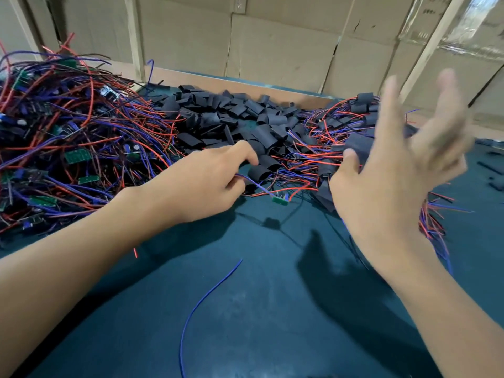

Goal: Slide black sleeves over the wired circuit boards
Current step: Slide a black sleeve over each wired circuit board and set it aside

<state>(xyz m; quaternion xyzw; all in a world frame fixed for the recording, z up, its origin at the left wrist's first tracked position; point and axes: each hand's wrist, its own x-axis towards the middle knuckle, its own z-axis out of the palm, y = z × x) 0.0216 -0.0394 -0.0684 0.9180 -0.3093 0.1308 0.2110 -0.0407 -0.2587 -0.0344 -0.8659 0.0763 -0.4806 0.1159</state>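
Roughly, all places given relative to the pile of loose black sleeves (234, 118) at mid-back of the table.
Left hand (207, 181): just in front of the sleeve pile, fingers curled, pinching a blue wire and what looks like a red one too; fingertips hidden under the hand, so the exact pinch can't be read.
Held board: small green circuit board (281, 199) dangling at the end of those wires, front-right of the sleeve pile, just off the green table mat (259, 309); bare, no sleeve on it.
Right hand (403, 170): right of the sleeve pile, raised, fingers spread and straight, motion-blurred, gripping nothing.
Unsleeved stock: big tangle of wired boards (68, 137) left of the sleeve pile.
Finished stock: sleeved boards with red and blue leads (341, 124) right of the sleeve pile, partly behind the right hand.
Stray bits: loose blue wire (207, 290) on the mat well in front of the pile.
Key relation: the bare board hangs to the right of the left fingers, its wires running left to right from pinch to board; board's free end seems to face the right hand. Nearest loose sleeve (259, 171) lies just behind the board, beside the left fingertips.
Nearer hand: left is nearer the sleeves but busy; right is free, so it probably takes a sleeve.
Step judged: board picked, sleeve not yet picked.
Next move needs: sleeve mouth lined up with the board's long axis, then pushed along the wires toward the left hand.
Risk: sleeve catching on board corners; wires snagging neighbours.
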